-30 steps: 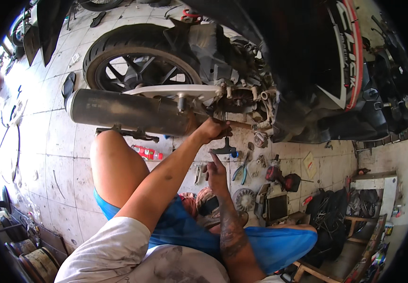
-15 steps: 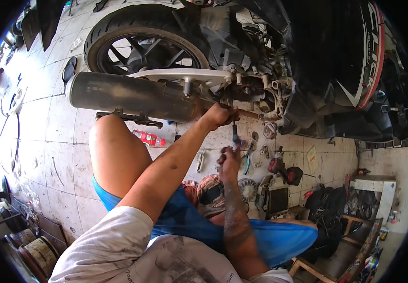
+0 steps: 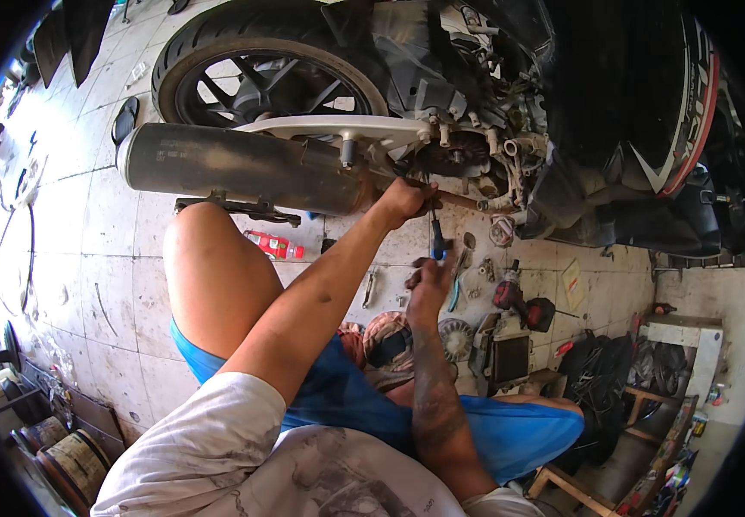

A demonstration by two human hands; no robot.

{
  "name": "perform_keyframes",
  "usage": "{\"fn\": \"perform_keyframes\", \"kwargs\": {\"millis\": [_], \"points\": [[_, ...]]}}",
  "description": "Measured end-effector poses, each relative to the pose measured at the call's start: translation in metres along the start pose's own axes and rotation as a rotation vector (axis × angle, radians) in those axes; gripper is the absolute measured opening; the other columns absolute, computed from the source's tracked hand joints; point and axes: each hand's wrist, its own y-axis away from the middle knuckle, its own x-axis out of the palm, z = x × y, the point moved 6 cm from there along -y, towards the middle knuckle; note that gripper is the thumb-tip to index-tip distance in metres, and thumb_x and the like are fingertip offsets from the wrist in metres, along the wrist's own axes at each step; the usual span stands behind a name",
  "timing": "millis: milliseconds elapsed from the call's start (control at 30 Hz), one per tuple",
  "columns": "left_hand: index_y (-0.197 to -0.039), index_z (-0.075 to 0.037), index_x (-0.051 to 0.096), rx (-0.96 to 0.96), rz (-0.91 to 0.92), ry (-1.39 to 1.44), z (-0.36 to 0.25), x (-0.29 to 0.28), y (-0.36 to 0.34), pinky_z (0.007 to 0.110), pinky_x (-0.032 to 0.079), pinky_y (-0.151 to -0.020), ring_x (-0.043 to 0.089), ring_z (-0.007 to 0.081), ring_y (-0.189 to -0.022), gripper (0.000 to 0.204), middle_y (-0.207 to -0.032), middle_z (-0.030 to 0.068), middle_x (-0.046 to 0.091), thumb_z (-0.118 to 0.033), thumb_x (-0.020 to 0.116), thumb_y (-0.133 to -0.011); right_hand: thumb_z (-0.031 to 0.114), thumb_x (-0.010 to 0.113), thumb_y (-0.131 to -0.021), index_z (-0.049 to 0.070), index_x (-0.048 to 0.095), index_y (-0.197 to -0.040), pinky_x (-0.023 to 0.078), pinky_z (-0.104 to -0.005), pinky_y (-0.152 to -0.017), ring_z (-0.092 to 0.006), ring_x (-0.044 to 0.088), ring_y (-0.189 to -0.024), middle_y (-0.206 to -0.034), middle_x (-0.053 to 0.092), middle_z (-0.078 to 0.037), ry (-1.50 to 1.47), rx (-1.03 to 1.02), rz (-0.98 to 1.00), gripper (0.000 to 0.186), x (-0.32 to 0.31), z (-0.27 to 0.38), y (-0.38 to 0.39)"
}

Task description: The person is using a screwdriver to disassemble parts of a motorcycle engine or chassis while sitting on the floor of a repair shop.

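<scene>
A motorcycle lies across the far side, its silencer [image 3: 243, 168] nearest to me and its rear wheel [image 3: 269, 82] behind. My left hand [image 3: 404, 203] reaches in beside the thin exhaust pipe [image 3: 459, 201]. Its fingers are closed around the thin shaft of a screwdriver [image 3: 438, 234] with a dark handle and a blue end; the tip is hidden among the engine parts [image 3: 454, 155]. Just below the handle's end is my right hand [image 3: 428, 289], its fingers apart and no longer wrapped round the handle.
On the tiled floor lie pliers [image 3: 455, 293], a small metal wrench [image 3: 369, 289], a red-labelled bottle [image 3: 274, 245], a red and black power drill [image 3: 510, 293] and a round finned part [image 3: 455, 339]. A wooden bench frame [image 3: 674, 379] stands at right.
My right hand has loosened from the screwdriver handle and dropped slightly towards me. The left hand stays at the same place by the pipe. The view has shifted a little.
</scene>
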Motion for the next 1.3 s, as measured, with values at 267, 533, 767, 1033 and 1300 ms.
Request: {"fn": "perform_keyframes", "kwargs": {"millis": [267, 533, 767, 1033, 1300], "points": [[-0.091, 0.005, 0.064, -0.091, -0.035, -0.003, 0.002, -0.007, 0.008, 0.026, 0.049, -0.055, 0.064, 0.0159, -0.068, 0.027, -0.08, 0.0087, 0.066, -0.022, 0.062, -0.092, 0.015, 0.048, -0.098, 0.003, 0.048, -0.129, 0.035, -0.0185, -0.05, -0.004, 0.041, -0.055, -0.067, 0.05, 0.001, 0.323, -0.132, 0.165, 0.033, 0.009, -0.005, 0.01], [-0.094, 0.003, 0.066, -0.104, -0.039, -0.029, 0.009, -0.012, 0.01, 0.025, 0.048, -0.06, 0.057, 0.0108, -0.066, 0.03, -0.081, 0.0051, 0.065, -0.026, 0.06, -0.094, 0.003, 0.067, -0.083, 0.006, 0.035, -0.13, 0.045, -0.0262, -0.056, -0.0128, 0.052, -0.06, -0.092, 0.059, -0.009, 0.573, -0.229, -0.094, 0.057, 0.004, 0.011, 0.009], [-0.092, 0.005, 0.065, -0.056, -0.029, -0.085, 0.014, -0.014, 0.005, 0.028, 0.05, -0.058, 0.064, 0.0155, -0.069, 0.031, -0.079, 0.0089, 0.067, -0.025, 0.059, -0.094, 0.007, 0.072, -0.08, 0.007, 0.045, -0.125, 0.046, -0.0297, -0.057, -0.0154, 0.055, -0.061, -0.098, 0.062, -0.009, 0.732, -0.312, -0.08, 0.052, 0.012, 0.02, 0.005], [-0.091, 0.006, 0.064, -0.016, -0.04, -0.114, 0.012, -0.013, 0.005, 0.028, 0.05, -0.056, 0.063, 0.0158, -0.067, 0.031, -0.077, 0.0092, 0.066, -0.025, 0.06, -0.093, 0.009, 0.072, -0.081, 0.005, 0.046, -0.123, 0.047, -0.0296, -0.057, -0.0177, 0.059, -0.066, -0.099, 0.063, -0.011, 0.719, -0.357, -0.09, 0.05, 0.008, 0.011, -0.001], [-0.097, 0.004, 0.065, -0.087, -0.027, -0.101, 0.009, -0.014, 0.007, 0.025, 0.049, -0.061, 0.056, 0.0109, -0.065, 0.03, -0.081, 0.0062, 0.065, -0.025, 0.06, -0.093, 0.009, 0.071, -0.082, 0.005, 0.046, -0.121, 0.049, -0.0293, -0.058, -0.0181, 0.06, -0.067, -0.096, 0.064, -0.013, 0.719, -0.312, -0.102, 0.047, 0.009, 0.009, -0.003]]}}
